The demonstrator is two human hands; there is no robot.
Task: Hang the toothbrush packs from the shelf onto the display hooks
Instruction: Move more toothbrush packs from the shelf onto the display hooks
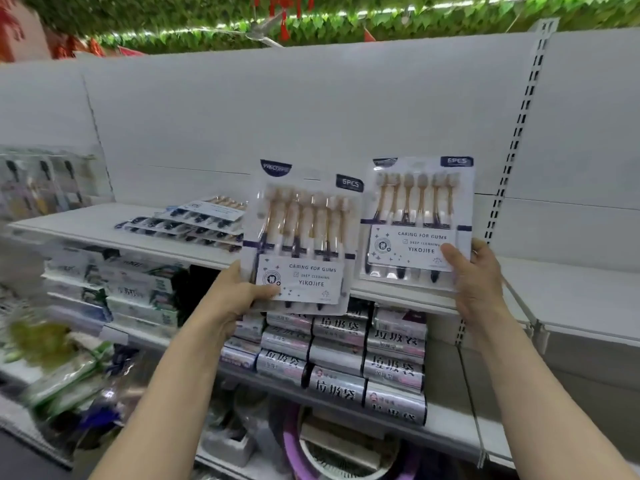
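My left hand (242, 296) grips the lower left corner of a clear toothbrush pack (301, 237), perhaps more than one stacked, held upright in front of the shelf. My right hand (474, 275) pinches the lower right edge of a second toothbrush pack (419, 216), raised against the white back panel. Both packs show gold-necked brushes and a white label. A pile of several more toothbrush packs (194, 220) lies flat on the white shelf (86, 223) to the left. At the far left, other toothbrush packs (41, 181) hang, blurred. No display hook is plainly visible.
A slotted upright rail (516, 133) runs down the back panel (311, 109) at the right. Below the shelf sit toothpaste boxes (138, 289) and silver rolls with printed labels (363, 351). A purple basin (311, 455) stands at the bottom.
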